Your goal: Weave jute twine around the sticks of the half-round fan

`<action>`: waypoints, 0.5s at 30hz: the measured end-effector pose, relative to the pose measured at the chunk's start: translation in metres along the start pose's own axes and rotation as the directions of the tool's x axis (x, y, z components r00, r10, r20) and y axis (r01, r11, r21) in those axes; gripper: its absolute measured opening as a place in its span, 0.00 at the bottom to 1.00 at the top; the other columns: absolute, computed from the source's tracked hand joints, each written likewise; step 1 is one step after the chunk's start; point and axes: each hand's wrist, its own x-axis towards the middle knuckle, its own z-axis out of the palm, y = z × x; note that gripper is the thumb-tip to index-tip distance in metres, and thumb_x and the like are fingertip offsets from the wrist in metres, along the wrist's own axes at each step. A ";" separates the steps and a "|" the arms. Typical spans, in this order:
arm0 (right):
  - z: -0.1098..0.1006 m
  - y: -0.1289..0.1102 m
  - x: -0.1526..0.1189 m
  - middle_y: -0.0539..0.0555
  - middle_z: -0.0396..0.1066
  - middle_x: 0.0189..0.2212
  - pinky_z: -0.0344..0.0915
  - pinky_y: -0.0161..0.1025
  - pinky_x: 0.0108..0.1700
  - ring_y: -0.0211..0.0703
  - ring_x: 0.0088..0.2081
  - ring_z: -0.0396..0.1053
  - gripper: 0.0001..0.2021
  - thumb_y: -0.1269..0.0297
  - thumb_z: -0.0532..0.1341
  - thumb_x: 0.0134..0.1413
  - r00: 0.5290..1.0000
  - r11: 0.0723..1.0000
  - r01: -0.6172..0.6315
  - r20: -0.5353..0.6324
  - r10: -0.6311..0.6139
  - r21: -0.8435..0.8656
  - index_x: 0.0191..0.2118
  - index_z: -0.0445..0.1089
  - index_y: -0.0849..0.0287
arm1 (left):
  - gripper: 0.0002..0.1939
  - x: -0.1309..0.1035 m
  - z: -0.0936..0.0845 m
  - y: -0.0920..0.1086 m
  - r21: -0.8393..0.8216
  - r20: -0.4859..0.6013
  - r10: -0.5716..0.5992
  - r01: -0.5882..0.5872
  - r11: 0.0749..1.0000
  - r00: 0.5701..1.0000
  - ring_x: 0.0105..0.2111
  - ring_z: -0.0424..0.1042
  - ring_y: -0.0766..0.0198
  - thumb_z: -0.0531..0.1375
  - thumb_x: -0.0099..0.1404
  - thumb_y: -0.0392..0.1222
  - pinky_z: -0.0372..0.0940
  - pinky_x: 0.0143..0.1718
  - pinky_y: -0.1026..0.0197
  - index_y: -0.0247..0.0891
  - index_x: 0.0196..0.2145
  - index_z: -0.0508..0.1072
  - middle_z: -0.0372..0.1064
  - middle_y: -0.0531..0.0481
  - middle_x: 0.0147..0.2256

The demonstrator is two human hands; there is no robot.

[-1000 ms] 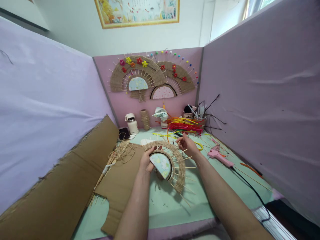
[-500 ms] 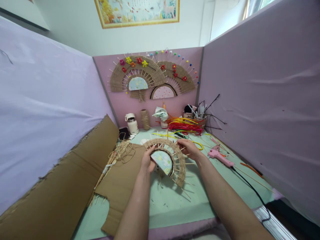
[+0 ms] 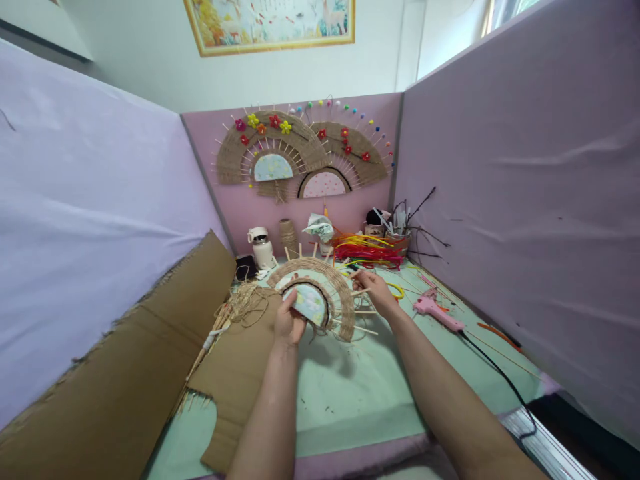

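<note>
A half-round woven fan (image 3: pixel 345 297), made of brown twine wound through thin wooden sticks, is held tilted above the table. Its centre is a half-circle of pale blue patterned fabric (image 3: pixel 311 305) with a dark edge. My left hand (image 3: pixel 290 320) grips this centre at its left side, thumb on the front and the other fingers behind. At the fan's right rim, my right hand (image 3: pixel 375 291) has its fingers pinched together beside the stick ends; what lies between them is too small to make out. Some loose twine shows behind and under the fan.
Cardboard (image 3: pixel 240 380) lies to the left, with tangled twine (image 3: pixel 245 303) on it. A pink glue gun (image 3: pixel 437 313) with a black cord rests at right. Behind stand a white bottle (image 3: pixel 263 250), a twine spool (image 3: pixel 288 235) and red pipe cleaners (image 3: pixel 367 252). Two finished fans (image 3: pixel 275 143) hang on the back panel.
The fan has moved up and left and turned, its sticks now pointing more upward and to the right. My left hand moved with it; my right hand stays at the rim, slightly lower left.
</note>
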 end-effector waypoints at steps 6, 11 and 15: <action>-0.012 0.017 0.004 0.51 0.69 0.22 0.56 0.36 0.30 0.42 0.27 0.64 0.05 0.61 0.61 0.47 0.981 0.789 0.055 -0.114 -0.157 -0.612 0.25 0.71 0.55 | 0.21 0.001 -0.015 0.015 -0.261 0.057 0.149 -0.129 0.957 0.987 0.44 0.73 0.67 0.52 0.65 0.36 0.63 0.51 0.65 0.46 0.55 0.66 0.75 0.52 0.43; -0.038 -0.007 0.036 0.60 0.69 0.19 0.58 0.40 0.34 0.50 0.32 0.69 0.14 0.65 0.62 0.47 0.959 0.635 -0.110 -0.250 -0.135 -0.765 0.15 0.65 0.57 | 0.19 -0.001 -0.018 0.020 -0.293 0.071 0.230 -0.200 0.935 0.971 0.46 0.72 0.67 0.52 0.66 0.40 0.61 0.52 0.66 0.49 0.54 0.68 0.76 0.54 0.42; -0.057 -0.070 0.094 0.66 0.72 0.24 0.59 0.43 0.37 0.54 0.35 0.70 0.11 0.67 0.60 0.50 0.943 0.555 -0.093 -0.252 -0.217 -0.827 0.20 0.69 0.62 | 0.17 -0.004 -0.013 0.022 -0.258 0.033 0.225 -0.209 0.943 0.974 0.50 0.69 0.66 0.51 0.67 0.41 0.59 0.54 0.63 0.48 0.51 0.70 0.74 0.53 0.45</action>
